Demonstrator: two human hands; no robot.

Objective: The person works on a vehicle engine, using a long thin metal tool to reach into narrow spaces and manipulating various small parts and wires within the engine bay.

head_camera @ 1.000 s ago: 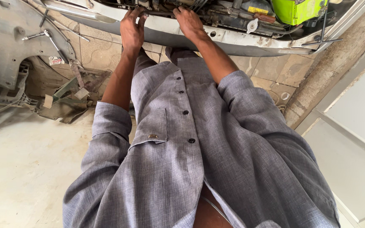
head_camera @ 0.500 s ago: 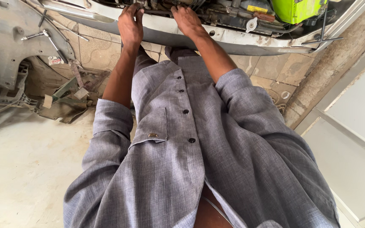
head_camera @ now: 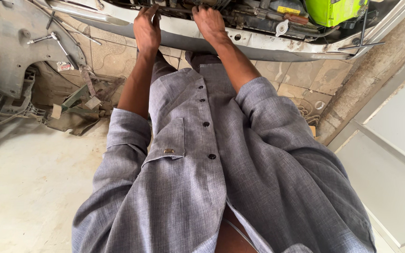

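The front panel [head_camera: 258, 44] of the car is a long, curved strip of pale painted metal, a little dirty, with a small round hole near the middle, and it crosses the top of the view above the tiled floor. Behind it the engine bay is dark and crowded with black parts, a white round cap [head_camera: 282, 27] and a bright green box [head_camera: 334, 10] with smooth plastic sides. The left hand [head_camera: 147, 29] lies over the upper edge of the panel, palm down, and its fingers bend over the edge into the dark part, so I cannot tell if they hold something there. The right hand [head_camera: 208, 21] rests just beside it on the same edge, also palm down, with fingers curled forward onto the black parts; what they close on is hidden. Both forearms are stretched straight forward and bare, and the sleeves of the grey woven shirt [head_camera: 202, 168], which has dark buttons and a chest pocket, are pushed up to the elbows. On the left, on rough pale concrete, lies a grey bumper piece [head_camera: 10, 51] with a metal wrench [head_camera: 55, 40] on it.
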